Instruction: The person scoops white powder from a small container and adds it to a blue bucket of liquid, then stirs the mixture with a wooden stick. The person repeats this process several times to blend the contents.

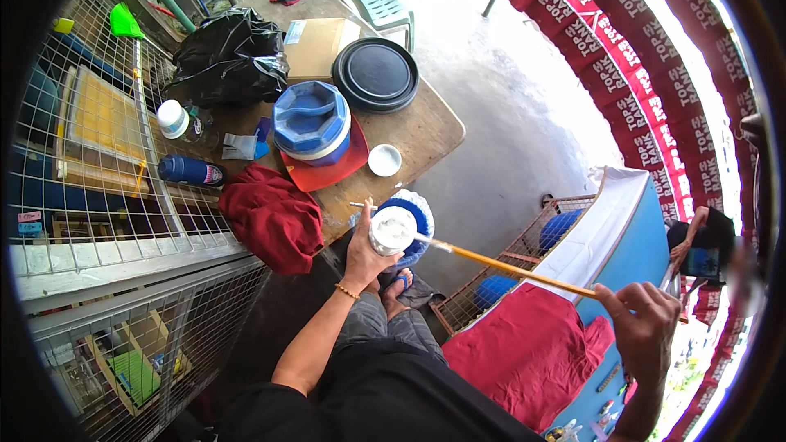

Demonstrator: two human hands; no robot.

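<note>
My left hand (367,250), with a beaded bracelet at its wrist, is closed around a small white container (393,231) with a whitish, uneven top. A thin pale stick end (360,205) pokes out by its fingertips; whether it belongs to the long stick is unclear. My right hand (643,319) grips a long yellow-brown wooden stick (524,272) near its far right end. The stick slants up to the left, and its white-coated part meets the container's right side. Directly below the container is a blue bucket (419,214) with a whitish rim.
On the wooden table (438,127) stand a blue-lidded cooler jug (311,119), a black round lid (375,74), a white bowl (385,160) and a black bag (229,57). Wire-mesh cages (106,115) line the left. Red cloth (532,352) covers part of a blue-sided table.
</note>
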